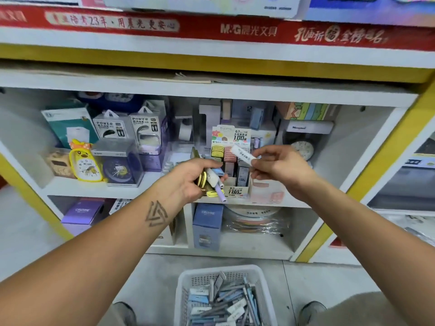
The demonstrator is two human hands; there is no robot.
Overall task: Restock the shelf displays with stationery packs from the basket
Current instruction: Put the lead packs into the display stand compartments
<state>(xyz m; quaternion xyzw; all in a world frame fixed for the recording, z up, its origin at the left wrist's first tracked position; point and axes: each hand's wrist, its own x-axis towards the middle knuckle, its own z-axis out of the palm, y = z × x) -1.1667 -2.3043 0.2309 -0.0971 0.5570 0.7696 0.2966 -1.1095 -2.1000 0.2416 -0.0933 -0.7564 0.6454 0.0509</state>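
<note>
Your left hand (195,177) grips a bunch of packs (213,182), keeping stock ready beside the display box (235,165). Your right hand (280,165) pinches one white pack (243,154) in its fingers (255,164), just above the box's slots, angled to drop in. The basket (226,300) waits below both hands, on the floor.

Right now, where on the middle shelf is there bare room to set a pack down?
Bare shelf board at the right end, between the round clock and the side wall. A narrow strip lies between the purple clock box and the lead display box. The left end is crowded with power bank boxes and the duck clock.
</note>
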